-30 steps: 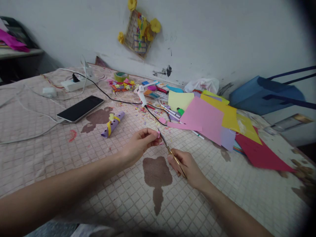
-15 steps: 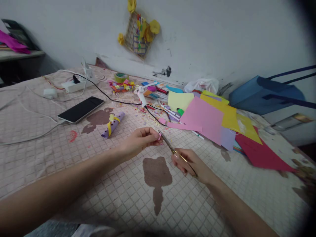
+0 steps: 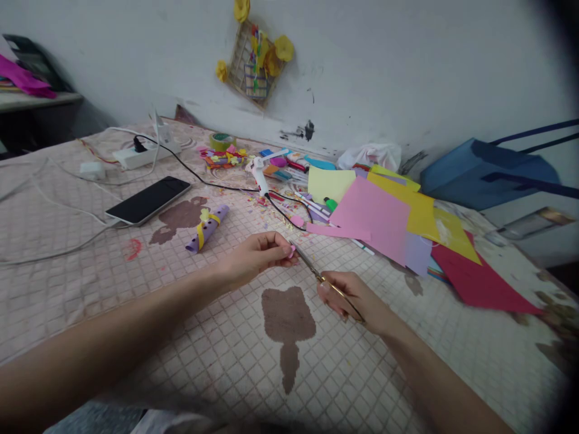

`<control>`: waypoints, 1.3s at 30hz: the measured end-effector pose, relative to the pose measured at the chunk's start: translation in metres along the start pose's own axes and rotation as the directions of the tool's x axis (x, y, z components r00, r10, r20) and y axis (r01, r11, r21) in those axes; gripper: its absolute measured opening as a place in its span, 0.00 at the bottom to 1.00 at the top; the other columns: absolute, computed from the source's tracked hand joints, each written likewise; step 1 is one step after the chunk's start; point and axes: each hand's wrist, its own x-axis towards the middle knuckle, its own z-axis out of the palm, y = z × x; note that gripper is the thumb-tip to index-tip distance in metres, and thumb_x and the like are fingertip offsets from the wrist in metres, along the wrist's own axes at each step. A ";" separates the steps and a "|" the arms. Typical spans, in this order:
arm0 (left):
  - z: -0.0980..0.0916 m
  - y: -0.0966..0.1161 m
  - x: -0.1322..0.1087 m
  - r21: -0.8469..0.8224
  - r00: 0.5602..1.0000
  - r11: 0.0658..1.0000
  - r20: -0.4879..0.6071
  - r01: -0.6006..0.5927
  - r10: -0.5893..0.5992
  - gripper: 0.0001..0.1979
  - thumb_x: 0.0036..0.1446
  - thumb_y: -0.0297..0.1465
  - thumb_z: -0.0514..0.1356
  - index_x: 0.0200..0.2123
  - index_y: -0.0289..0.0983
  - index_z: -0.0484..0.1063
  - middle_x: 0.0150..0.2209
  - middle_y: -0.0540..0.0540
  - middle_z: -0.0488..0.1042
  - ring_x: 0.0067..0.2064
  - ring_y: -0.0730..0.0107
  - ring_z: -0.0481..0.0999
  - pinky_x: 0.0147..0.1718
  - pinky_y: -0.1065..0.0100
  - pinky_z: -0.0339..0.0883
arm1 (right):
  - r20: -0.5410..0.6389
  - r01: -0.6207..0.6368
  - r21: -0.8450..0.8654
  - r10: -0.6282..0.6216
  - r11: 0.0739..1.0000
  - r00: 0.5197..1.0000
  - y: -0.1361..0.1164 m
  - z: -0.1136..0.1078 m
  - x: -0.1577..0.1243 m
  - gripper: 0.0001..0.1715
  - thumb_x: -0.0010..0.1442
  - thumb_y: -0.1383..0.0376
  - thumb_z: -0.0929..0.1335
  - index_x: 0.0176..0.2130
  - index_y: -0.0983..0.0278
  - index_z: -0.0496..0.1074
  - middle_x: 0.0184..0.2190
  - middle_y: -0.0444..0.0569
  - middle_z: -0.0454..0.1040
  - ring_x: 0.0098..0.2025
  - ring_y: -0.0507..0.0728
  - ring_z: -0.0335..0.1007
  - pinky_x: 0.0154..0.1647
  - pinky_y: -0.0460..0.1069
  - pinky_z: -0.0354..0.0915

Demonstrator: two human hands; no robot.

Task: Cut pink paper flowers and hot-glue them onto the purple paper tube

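You pinch a tiny scrap of pink paper (image 3: pixel 291 254) in your left hand (image 3: pixel 257 256), held up above the quilted cover; your right hand (image 3: pixel 350 295) grips slim gold-toned scissors (image 3: pixel 311 269), held low and slanting; their narrow steel blades look almost closed, tips just beside the scrap, not visibly cutting it.

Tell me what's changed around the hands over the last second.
The right hand has moved rightward, swinging the scissors to a flatter slant, tips still beside the pink paper scrap. The left hand keeps its pinch on that scrap; nothing was taken up or let go. The phone and coloured paper sheets stayed put.
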 end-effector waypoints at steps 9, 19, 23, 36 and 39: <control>-0.001 0.000 0.000 0.009 1.000 1.000 0.010 0.003 -0.003 0.07 0.49 0.29 0.64 0.26 0.32 0.69 0.29 0.46 0.74 0.33 0.74 0.73 0.36 0.70 0.64 | -0.005 -0.018 -0.031 0.018 0.999 1.000 0.002 -0.001 -0.001 0.23 0.61 0.52 0.60 0.21 0.63 0.57 0.14 0.38 0.54 0.18 0.47 0.48 0.18 0.43 0.47; 0.000 -0.001 -0.002 -0.036 0.999 0.999 -0.004 0.040 -0.041 0.07 0.49 0.30 0.63 0.28 0.32 0.70 0.35 0.44 0.74 0.37 0.72 0.73 0.39 0.68 0.63 | -0.084 -0.071 0.076 0.077 0.995 0.993 0.002 0.002 0.005 0.21 0.58 0.52 0.62 0.23 0.64 0.62 0.12 0.37 0.55 0.15 0.46 0.48 0.15 0.43 0.47; 0.002 -0.002 -0.005 -0.009 0.997 0.998 -0.050 0.060 -0.061 0.06 0.49 0.30 0.63 0.28 0.33 0.70 0.30 0.49 0.71 0.30 0.77 0.70 0.33 0.71 0.62 | -0.152 -0.070 0.148 0.093 0.987 0.984 0.003 0.005 0.008 0.21 0.57 0.51 0.61 0.24 0.65 0.65 0.11 0.37 0.56 0.13 0.47 0.49 0.14 0.43 0.49; 0.010 -0.010 -0.008 0.021 0.992 0.992 -0.038 0.125 -0.124 0.09 0.48 0.32 0.64 0.30 0.33 0.69 0.28 0.49 0.72 0.28 0.76 0.71 0.31 0.70 0.63 | -0.337 0.034 0.225 0.045 0.974 0.940 0.001 0.025 0.016 0.13 0.52 0.57 0.67 0.33 0.65 0.68 0.19 0.38 0.60 0.20 0.48 0.55 0.20 0.43 0.54; 0.013 -0.011 -0.009 0.078 0.990 0.988 -0.050 0.134 -0.130 0.11 0.48 0.34 0.64 0.30 0.32 0.68 0.26 0.48 0.72 0.28 0.76 0.71 0.31 0.70 0.64 | -0.339 0.062 0.254 0.029 0.965 0.940 -0.001 0.026 0.017 0.12 0.52 0.59 0.67 0.35 0.65 0.68 0.21 0.39 0.62 0.21 0.47 0.55 0.21 0.43 0.55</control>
